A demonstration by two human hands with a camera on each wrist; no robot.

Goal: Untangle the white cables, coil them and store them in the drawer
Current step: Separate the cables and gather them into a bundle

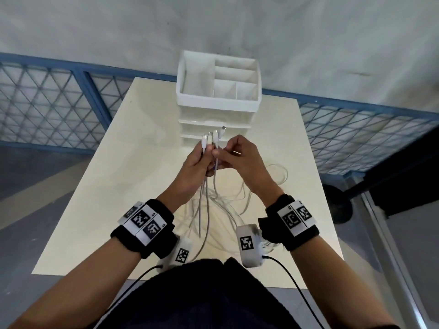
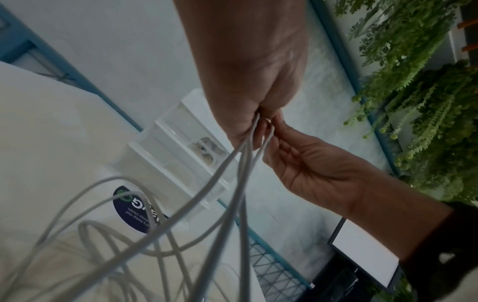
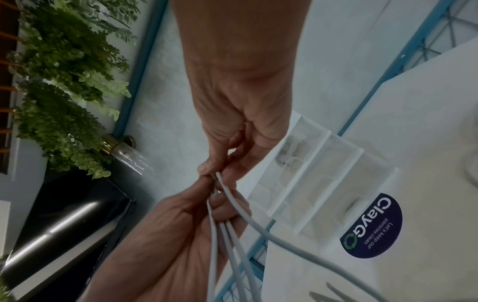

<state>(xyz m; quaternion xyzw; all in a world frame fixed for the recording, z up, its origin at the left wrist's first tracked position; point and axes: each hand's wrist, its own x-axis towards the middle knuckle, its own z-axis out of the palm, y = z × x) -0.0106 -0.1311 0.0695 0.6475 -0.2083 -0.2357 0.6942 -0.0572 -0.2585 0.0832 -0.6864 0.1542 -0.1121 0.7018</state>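
Note:
Several white cables (image 1: pixel 206 195) hang from my two hands down to a loose tangle on the cream table (image 1: pixel 114 186). My left hand (image 1: pixel 203 151) grips a bundle of their ends, the connectors (image 1: pixel 211 137) sticking up past the fingers. Touching it, my right hand (image 1: pixel 221 151) pinches one cable just below its connector. The left wrist view shows the cables (image 2: pixel 220 183) running out of the left fist (image 2: pixel 258 110), and the right wrist view shows the right fingertips (image 3: pixel 207 170) pinching a cable (image 3: pixel 258 220). Behind the hands stands the white drawer unit (image 1: pixel 218 108), its drawers shut.
The unit's top tray (image 1: pixel 237 67) has open compartments. Through a clear drawer front something pale and coiled (image 2: pixel 204 149) shows. A round dark sticker (image 3: pixel 372 226) lies on the table. A blue mesh railing (image 1: pixel 47 96) runs behind, and a black stand base (image 1: pixel 337 205) sits at the right.

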